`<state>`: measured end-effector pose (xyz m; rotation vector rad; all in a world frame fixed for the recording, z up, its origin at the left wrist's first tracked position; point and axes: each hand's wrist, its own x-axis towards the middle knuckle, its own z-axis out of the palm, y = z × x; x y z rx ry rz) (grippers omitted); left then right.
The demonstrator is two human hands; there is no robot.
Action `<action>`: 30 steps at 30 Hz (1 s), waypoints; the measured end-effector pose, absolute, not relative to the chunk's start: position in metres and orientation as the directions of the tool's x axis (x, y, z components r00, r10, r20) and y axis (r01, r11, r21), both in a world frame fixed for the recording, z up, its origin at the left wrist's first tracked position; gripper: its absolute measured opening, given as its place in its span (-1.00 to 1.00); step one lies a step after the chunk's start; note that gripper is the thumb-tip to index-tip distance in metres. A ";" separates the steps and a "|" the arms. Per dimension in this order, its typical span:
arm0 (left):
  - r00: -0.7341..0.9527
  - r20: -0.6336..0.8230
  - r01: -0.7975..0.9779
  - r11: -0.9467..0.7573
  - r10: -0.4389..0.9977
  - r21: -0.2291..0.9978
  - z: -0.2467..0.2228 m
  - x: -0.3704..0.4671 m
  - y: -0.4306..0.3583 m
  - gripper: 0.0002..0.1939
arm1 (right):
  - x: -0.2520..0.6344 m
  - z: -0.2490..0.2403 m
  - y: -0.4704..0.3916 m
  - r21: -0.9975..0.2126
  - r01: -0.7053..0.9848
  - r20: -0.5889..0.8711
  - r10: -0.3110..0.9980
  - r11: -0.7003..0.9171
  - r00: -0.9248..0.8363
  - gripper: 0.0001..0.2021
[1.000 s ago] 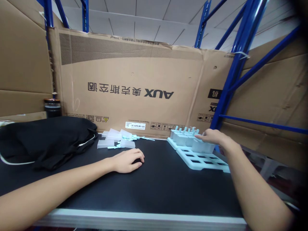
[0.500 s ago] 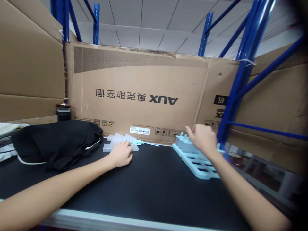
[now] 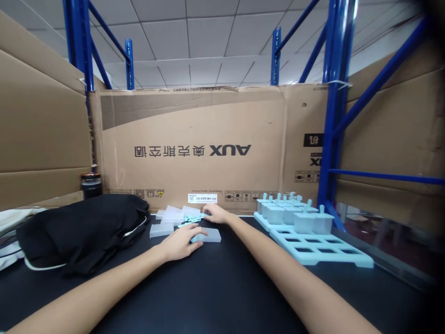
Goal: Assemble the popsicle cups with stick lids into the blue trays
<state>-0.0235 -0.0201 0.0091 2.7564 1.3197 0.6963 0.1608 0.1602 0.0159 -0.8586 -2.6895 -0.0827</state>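
My left hand (image 3: 182, 242) rests on the black table, its fingers round the left end of a clear plastic mould (image 3: 211, 235) lying on its side. My right hand (image 3: 214, 213) reaches to the small pile of light blue sticks (image 3: 189, 220); its fingertips are pressed together there, and what they hold is too small to tell. Several other clear moulds (image 3: 162, 230) lie left of and behind the sticks. At the right stands a light blue rack (image 3: 314, 258) with rows of openings; lidded moulds (image 3: 303, 222) with upright handles sit in its back part.
A black cloth bundle (image 3: 83, 232) with a white cord lies at the left, beside white fabric (image 3: 10, 218). Behind it stands a dark jar (image 3: 91, 186). A cardboard panel (image 3: 191, 120) closes the back, and blue rack posts (image 3: 328, 139) rise at both sides.
My right hand has left the blue rack and moved left to the stick pile. My left hand has shifted right and has taken hold of a clear mould. The camera view has turned slightly.
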 end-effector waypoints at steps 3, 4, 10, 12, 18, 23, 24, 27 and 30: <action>0.512 0.420 0.725 -0.639 0.749 0.255 0.007 -0.023 -0.017 -0.67 | 0.167 0.022 0.164 -0.042 0.585 0.281 0.571 0.810 -0.771 -0.86; 0.478 0.450 0.724 -0.629 0.754 0.285 0.007 -0.022 -0.016 -0.63 | 0.170 0.025 0.164 -0.038 0.585 0.283 0.570 0.810 -0.771 -0.83; 0.200 0.728 0.607 -0.666 0.656 0.433 0.015 -0.017 -0.020 -0.55 | 0.186 0.041 0.159 -0.006 0.574 0.313 0.547 0.819 -0.777 -0.87; 0.172 0.794 0.561 -0.721 0.583 0.408 0.019 -0.016 -0.025 -0.56 | 0.189 0.045 0.156 -0.009 0.571 0.339 0.539 0.821 -0.771 -0.86; 0.495 0.761 0.402 -0.887 0.419 0.227 0.022 -0.006 -0.045 -0.54 | 0.206 0.050 0.139 -0.059 0.580 0.373 0.557 0.812 -0.742 -0.77; 0.779 0.459 0.405 -0.901 0.428 0.153 0.021 0.002 -0.052 -0.52 | 0.224 0.048 0.133 -0.054 0.612 0.312 0.596 0.789 -0.740 -0.75; 0.786 0.403 0.443 -0.881 0.470 0.164 0.021 0.001 -0.052 -0.54 | 0.226 0.047 0.134 -0.046 0.619 0.303 0.602 0.784 -0.739 -0.75; 0.748 0.314 0.545 -0.812 0.584 0.210 0.020 -0.002 -0.049 -0.55 | 0.226 0.042 0.135 -0.022 0.642 0.283 0.620 0.767 -0.732 -0.75; 0.719 0.303 0.584 -0.780 0.625 0.225 0.020 -0.005 -0.047 -0.57 | 0.222 0.040 0.134 -0.008 0.666 0.277 0.641 0.746 -0.715 -0.81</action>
